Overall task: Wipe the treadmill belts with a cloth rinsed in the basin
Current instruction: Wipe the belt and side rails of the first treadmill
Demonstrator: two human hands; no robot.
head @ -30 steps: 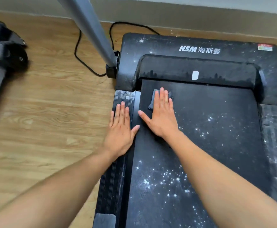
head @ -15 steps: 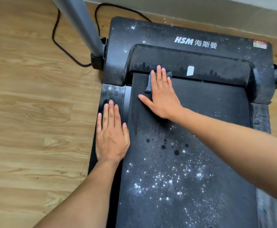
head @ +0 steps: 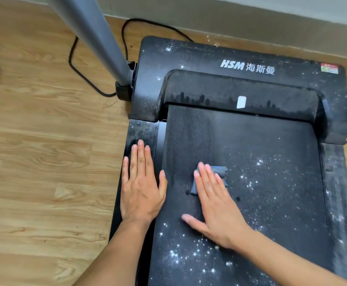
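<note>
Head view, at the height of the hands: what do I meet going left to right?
Wooden floor → left hand, flat on the left side rail → right hand, flat on the belt → white specks → right side rail.

Treadmill belt [head: 271, 157] runs down the middle, with the motor cover [head: 240, 83] across its far end and the side rail [head: 141, 131] along its left edge. Left hand [head: 140, 186] rests flat on the side rail; right hand [head: 215, 205] lies flat on the belt just to its right, fingers over the cloth [head: 220, 172]. Upright post [head: 94, 32] rises at the cover's left corner; cable [head: 75, 65] loops on the floor [head: 44, 141] behind it
</note>
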